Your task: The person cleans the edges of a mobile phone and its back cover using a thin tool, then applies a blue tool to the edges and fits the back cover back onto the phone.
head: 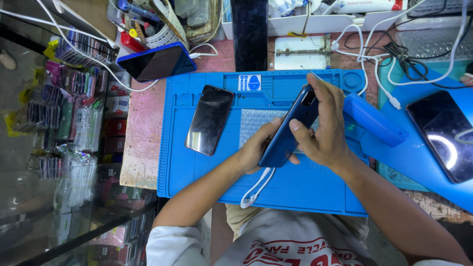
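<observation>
A: What do the 2 hands have?

B: A dark blue smartphone (290, 129), tilted on its long edge above the blue repair mat (276, 182), camera end pointing away from the person. The left hand (256, 150) props it from below, fingers curled onto its lower edge. The right hand (322, 130) wraps the upper side, fingers clamped on the phone with the thumb pressed against its back.

A: Any tool in the right hand?

B: A thin metal pin (315, 75) sticks out past the fingertips near the phone's top corner — what kind, I cannot tell.

A: And around them?

B: A second phone (209, 119) lies face up on the left part of the mat, well apart from the held one. A white cable (256, 187) hangs under the left wrist. Just right of the hands sits a blue block-shaped device (374, 120). Farther right, a third phone (446, 133) lies on another blue mat with a ring light mirrored in its screen. At the back of the table (143, 123), a blue-cased phone (155, 61) rests near a cup of tools (157, 27) — white cables (364, 54) trail past it.
</observation>
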